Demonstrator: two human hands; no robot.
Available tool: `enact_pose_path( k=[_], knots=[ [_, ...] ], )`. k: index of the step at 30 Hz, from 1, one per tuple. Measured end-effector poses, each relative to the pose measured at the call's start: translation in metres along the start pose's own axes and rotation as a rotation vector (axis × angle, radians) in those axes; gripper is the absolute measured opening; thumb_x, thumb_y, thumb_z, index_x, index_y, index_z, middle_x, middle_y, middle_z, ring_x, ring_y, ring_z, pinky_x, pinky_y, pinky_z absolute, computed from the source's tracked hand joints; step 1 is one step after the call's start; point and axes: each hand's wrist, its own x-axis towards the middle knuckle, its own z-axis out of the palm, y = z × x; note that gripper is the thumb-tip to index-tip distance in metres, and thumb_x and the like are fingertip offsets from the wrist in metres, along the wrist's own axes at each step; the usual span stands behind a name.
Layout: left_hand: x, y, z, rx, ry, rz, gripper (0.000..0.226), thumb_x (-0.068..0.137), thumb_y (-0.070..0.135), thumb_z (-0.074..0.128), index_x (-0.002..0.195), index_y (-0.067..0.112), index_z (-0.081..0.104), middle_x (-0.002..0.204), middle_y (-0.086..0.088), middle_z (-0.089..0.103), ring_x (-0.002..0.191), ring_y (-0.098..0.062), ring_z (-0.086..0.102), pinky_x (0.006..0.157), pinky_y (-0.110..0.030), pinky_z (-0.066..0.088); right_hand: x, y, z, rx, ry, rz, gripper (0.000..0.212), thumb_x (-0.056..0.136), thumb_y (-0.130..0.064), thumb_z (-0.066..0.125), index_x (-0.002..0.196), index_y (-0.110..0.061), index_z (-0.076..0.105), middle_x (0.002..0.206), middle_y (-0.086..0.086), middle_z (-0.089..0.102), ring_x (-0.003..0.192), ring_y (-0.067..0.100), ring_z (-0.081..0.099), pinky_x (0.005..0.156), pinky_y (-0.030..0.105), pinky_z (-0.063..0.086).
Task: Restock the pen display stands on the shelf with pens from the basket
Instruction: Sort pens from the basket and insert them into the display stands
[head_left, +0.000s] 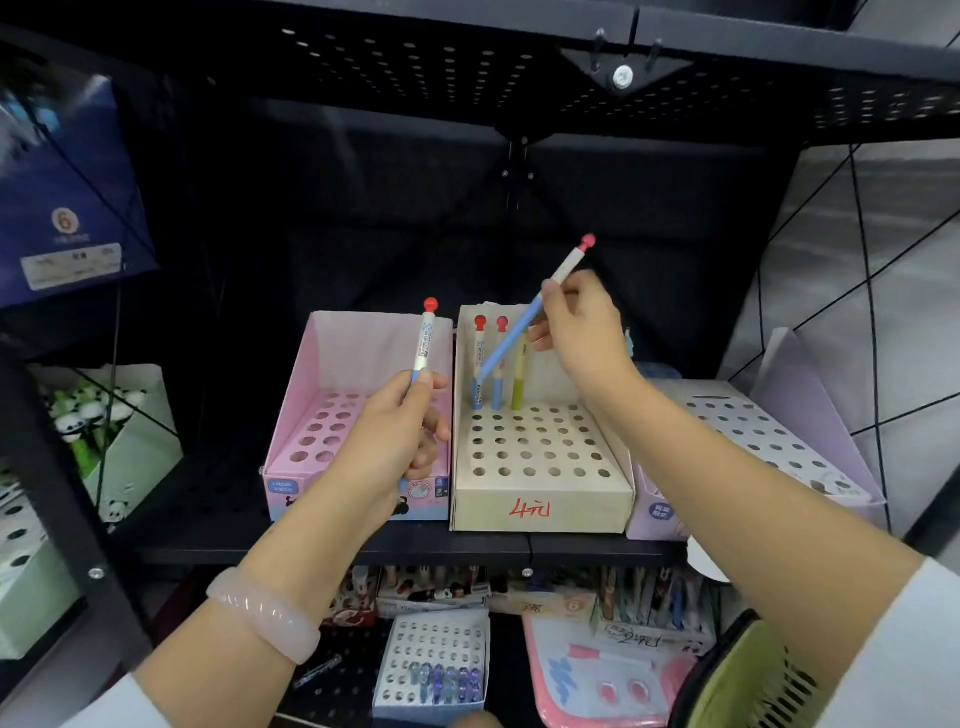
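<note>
Two bare forearms, white sleeves pushed back toward the elbows, cuffs visible at 7 and 4 o'clock frame edges. Left wrist wears a thick, pale pink translucent bangle (263, 614), smooth and glossy. Left hand (400, 431) and right hand (582, 325) bare, no rings seen, nails short.

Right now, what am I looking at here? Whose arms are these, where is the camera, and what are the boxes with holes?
No machine here: a person wears a camera on the head, looking down at their own arms. The left hand grips one pen upright. The right hand pinches a blue pen, tilted, its tip near the back row of the beige stand. That stand holds three pens in its back row. Beside it on the shelf stand a pink stand and a pale stand, both showing open holes. The green basket sits at the lower right.
</note>
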Motion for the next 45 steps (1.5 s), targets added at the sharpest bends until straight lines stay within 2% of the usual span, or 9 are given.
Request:
enact_pose_path(
  k=[3,6,10,24,28,31,34,39,45],
  knots=[
    [0.000,0.003,-0.002,-0.072,0.040,-0.046,0.023,0.100,0.026,0.033,0.092,0.014,0.051,0.046,0.002,0.051,0.032,-0.007,0.029,0.032,-0.016,0.021,-0.001,0.010,0.004,-0.226,-0.004,-0.111,0.014,0.099,-0.023,0.043,0.086,-0.018,0.044,0.080,0.010,0.065,0.067,0.021,0.066,0.062,0.028,0.055],
    [0.000,0.004,-0.004,-0.142,0.064,-0.081,0.022,0.098,0.018,0.029,0.085,0.012,0.046,0.042,0.002,0.051,0.030,-0.008,0.030,0.031,-0.015,0.021,-0.006,0.021,0.015,-0.349,-0.059,-0.176,0.014,0.098,-0.025,0.044,0.089,-0.015,0.044,0.081,0.011,0.065,0.072,0.025,0.065,0.061,0.023,0.052],
    [-0.003,0.001,-0.009,-0.122,0.065,-0.066,0.020,0.097,0.016,0.031,0.085,0.013,0.047,0.044,0.004,0.051,0.031,-0.007,0.032,0.032,-0.015,0.025,-0.009,0.026,0.025,-0.375,-0.132,-0.137,0.016,0.099,-0.026,0.041,0.093,-0.011,0.044,0.085,0.014,0.064,0.075,0.029,0.065,0.072,0.047,0.054],
    [-0.005,-0.006,-0.010,-0.019,0.057,0.058,0.012,0.096,0.016,0.045,0.089,0.016,0.054,0.055,0.007,0.055,0.039,-0.003,0.040,0.036,-0.017,0.033,-0.019,0.037,0.042,-0.722,-0.369,-0.059,0.019,0.098,-0.023,0.045,0.098,-0.006,0.052,0.091,0.014,0.065,0.078,0.027,0.060,0.066,0.031,0.045],
    [-0.003,-0.006,-0.008,-0.014,0.042,0.091,0.010,0.096,0.017,0.046,0.089,0.016,0.054,0.052,0.011,0.056,0.039,-0.002,0.040,0.036,-0.016,0.033,-0.021,0.023,0.033,-0.421,-0.179,-0.080,0.019,0.095,-0.030,0.051,0.094,-0.013,0.060,0.076,0.001,0.062,0.068,0.013,0.058,0.063,0.026,0.046],
    [-0.002,-0.006,-0.003,-0.008,0.017,0.111,0.011,0.096,0.016,0.045,0.090,0.015,0.054,0.051,0.011,0.057,0.040,-0.003,0.040,0.036,-0.016,0.033,-0.033,0.005,0.032,-0.023,-0.355,0.041,0.022,0.094,-0.034,0.051,0.081,-0.024,0.066,0.079,0.000,0.064,0.068,0.005,0.056,0.060,0.017,0.049],
    [-0.004,-0.005,0.005,0.007,0.000,0.107,0.012,0.097,0.019,0.045,0.092,0.015,0.055,0.054,0.009,0.058,0.042,-0.003,0.045,0.039,-0.017,0.038,-0.045,-0.002,0.035,0.070,-0.514,0.084,0.023,0.093,-0.029,0.054,0.076,-0.021,0.066,0.076,0.001,0.060,0.068,0.005,0.055,0.058,0.010,0.046],
    [-0.005,0.003,-0.001,0.203,-0.016,0.172,0.014,0.095,0.028,0.049,0.107,0.026,0.056,0.094,0.014,0.067,0.084,-0.002,0.062,0.064,-0.016,0.048,-0.037,-0.007,0.029,0.138,-0.339,0.063,0.022,0.096,-0.019,0.050,0.076,-0.014,0.057,0.072,0.000,0.060,0.063,0.007,0.060,0.056,0.017,0.051],
    [-0.001,-0.002,-0.032,0.900,-0.049,0.333,0.049,0.094,0.030,0.049,0.140,0.024,0.034,0.146,0.003,0.038,0.133,-0.015,0.033,0.107,-0.033,0.030,-0.013,0.011,0.004,-0.085,-0.047,-0.077,0.015,0.097,-0.020,0.049,0.083,-0.014,0.051,0.075,0.003,0.066,0.063,0.003,0.065,0.062,0.017,0.054]
  ],
)
